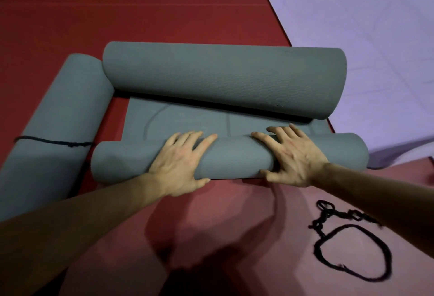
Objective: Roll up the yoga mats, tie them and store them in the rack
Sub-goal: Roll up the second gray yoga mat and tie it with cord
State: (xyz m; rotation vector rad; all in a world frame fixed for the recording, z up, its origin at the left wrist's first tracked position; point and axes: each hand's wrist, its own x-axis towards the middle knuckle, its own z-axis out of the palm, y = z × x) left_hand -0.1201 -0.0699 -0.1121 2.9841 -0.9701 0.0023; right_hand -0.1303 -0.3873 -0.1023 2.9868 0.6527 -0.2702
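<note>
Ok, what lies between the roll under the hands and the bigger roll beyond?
Head view: only the flat stretch of the same grey mat, with faint line markings, lies between the near roll and the far roll. Nothing sits on it.

Left hand and right hand on near roll; far roll behind it; tied mat left; flat mat behind right; cord on floor front right.

At 8 o'clock the picture's left edge cuts off the near end of your tied roll. At 1 o'clock the purple mat runs out of view. At 4 o'clock your right forearm covers part of the black cord.
</note>
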